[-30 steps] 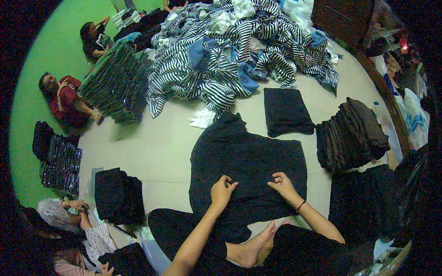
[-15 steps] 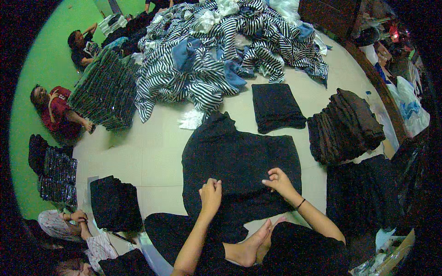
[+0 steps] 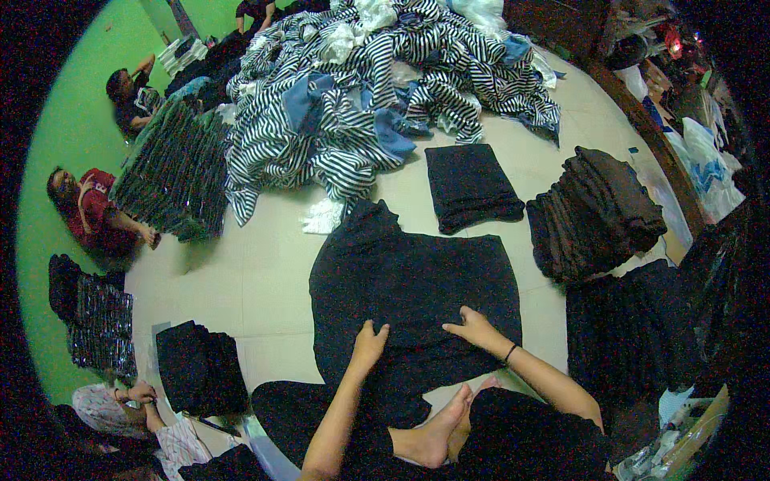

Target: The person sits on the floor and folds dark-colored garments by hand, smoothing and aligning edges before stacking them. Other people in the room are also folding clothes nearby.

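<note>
Black garment (image 3: 421, 276) under left hand (image 3: 370, 346), right hand (image 3: 476, 330) — pinch unclear; white bag (image 3: 711, 178) — contents indistinct.

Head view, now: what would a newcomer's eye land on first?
First, the big heap of black-and-white striped cloth, mixed with blue and white pieces, at top centre. Next, the black cloth spread flat below it, with the left hand and right hand at its nearer part. Then the bright green surface along the left edge.
</note>
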Demonstrator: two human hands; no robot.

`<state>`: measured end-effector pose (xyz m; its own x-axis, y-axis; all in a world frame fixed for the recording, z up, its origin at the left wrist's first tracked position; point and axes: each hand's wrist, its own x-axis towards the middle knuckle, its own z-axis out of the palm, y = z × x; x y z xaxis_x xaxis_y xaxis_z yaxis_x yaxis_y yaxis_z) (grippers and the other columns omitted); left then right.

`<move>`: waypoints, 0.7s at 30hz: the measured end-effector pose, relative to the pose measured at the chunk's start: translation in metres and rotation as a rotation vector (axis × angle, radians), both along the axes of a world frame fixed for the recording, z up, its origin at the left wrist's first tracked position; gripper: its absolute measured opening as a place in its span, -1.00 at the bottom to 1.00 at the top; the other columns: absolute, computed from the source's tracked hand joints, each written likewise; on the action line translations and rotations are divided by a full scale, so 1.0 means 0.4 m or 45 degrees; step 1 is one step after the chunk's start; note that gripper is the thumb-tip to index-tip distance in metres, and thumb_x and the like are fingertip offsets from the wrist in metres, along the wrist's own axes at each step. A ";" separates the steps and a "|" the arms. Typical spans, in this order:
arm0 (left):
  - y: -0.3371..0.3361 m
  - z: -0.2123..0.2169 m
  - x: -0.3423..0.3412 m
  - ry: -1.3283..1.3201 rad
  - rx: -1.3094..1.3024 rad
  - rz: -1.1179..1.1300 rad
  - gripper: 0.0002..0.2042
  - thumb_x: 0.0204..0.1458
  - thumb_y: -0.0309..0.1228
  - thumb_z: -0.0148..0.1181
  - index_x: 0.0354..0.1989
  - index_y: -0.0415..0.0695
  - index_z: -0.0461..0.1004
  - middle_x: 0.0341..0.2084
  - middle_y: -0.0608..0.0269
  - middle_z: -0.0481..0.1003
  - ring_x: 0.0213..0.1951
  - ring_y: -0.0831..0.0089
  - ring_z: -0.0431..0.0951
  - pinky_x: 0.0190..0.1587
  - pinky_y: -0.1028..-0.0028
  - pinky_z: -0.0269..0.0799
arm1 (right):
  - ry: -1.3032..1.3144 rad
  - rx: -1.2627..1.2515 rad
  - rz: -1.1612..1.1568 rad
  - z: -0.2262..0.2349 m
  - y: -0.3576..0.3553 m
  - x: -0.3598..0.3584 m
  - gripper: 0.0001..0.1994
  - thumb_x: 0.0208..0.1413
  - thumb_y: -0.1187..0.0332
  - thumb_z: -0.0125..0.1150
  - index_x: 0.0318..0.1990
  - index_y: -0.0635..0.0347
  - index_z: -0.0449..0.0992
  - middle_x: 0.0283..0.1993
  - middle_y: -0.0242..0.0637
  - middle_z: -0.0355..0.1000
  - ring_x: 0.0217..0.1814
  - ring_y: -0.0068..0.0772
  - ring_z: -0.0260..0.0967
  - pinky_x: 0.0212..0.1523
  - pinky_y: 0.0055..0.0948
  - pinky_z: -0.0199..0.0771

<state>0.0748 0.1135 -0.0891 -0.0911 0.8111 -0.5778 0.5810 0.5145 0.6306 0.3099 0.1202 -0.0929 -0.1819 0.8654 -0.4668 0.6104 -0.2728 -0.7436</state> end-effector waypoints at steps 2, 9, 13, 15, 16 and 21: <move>0.004 0.028 -0.001 -0.454 -0.109 0.234 -0.29 -0.11 -0.22 0.07 0.12 -0.36 -0.13 0.04 -0.13 0.09 0.04 0.14 0.17 0.00 0.35 0.13 | 0.031 0.075 -0.028 0.023 0.007 -0.003 -0.54 -0.18 0.11 0.16 -0.30 0.38 0.31 -0.39 -0.03 0.36 -0.34 -0.15 0.33 -0.32 -0.33 0.32; 0.107 0.242 -0.005 -0.795 -0.348 0.500 -0.16 -0.20 -0.13 0.16 0.16 -0.25 -0.20 0.09 0.06 0.05 0.08 0.28 0.10 0.05 0.37 0.07 | 0.212 0.122 -0.079 0.171 0.112 0.092 -0.68 -0.17 0.20 0.16 -0.49 0.36 0.35 -0.68 -0.36 0.25 -0.64 -0.59 0.16 -0.63 -0.50 0.16; 0.254 0.371 0.054 -0.667 0.114 0.071 -0.21 -0.19 -0.11 0.15 0.11 -0.38 -0.07 0.01 -0.03 0.16 0.04 0.27 0.15 0.04 0.40 0.05 | 0.268 0.312 -0.155 0.299 0.262 0.167 -0.72 -0.17 0.19 0.17 -0.53 0.27 0.39 -0.68 -0.44 0.26 -0.64 -0.65 0.15 -0.65 -0.55 0.13; 0.358 0.404 0.102 -0.683 0.348 0.052 -0.57 -0.10 -0.23 0.08 -0.12 -0.28 0.26 -0.26 0.20 0.40 -0.22 0.46 0.38 -0.17 0.52 0.25 | 0.273 0.615 -0.329 0.349 0.333 0.202 -0.74 -0.15 0.21 0.16 -0.55 0.26 0.41 -0.69 -0.44 0.27 -0.65 -0.65 0.16 -0.63 -0.58 0.16; 0.420 0.421 0.115 -0.947 0.299 -0.095 -0.68 -0.08 -0.31 0.05 -0.19 -0.26 0.31 -0.34 0.27 0.43 -0.32 0.55 0.41 -0.24 0.59 0.29 | 0.298 0.592 -0.392 0.369 0.383 0.219 -0.75 -0.15 0.23 0.15 -0.51 0.29 0.43 -0.66 -0.42 0.30 -0.63 -0.64 0.19 -0.59 -0.59 0.20; 0.611 0.344 0.223 -1.053 0.648 -0.060 -0.72 -0.08 -0.35 0.05 -0.20 -0.24 0.33 -0.32 0.27 0.42 -0.35 0.59 0.40 -0.39 0.66 0.26 | 0.287 1.073 -0.563 0.354 0.597 0.306 -0.70 -0.18 0.27 0.17 -0.35 0.35 0.46 -0.50 -0.19 0.44 -0.52 -0.45 0.36 -0.46 -0.51 0.32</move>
<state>0.1642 0.3580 0.0487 0.2253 0.9740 -0.0239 -0.1328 0.0550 0.9896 0.4323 0.3590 0.0486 0.2304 0.9112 0.3416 0.4004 0.2312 -0.8867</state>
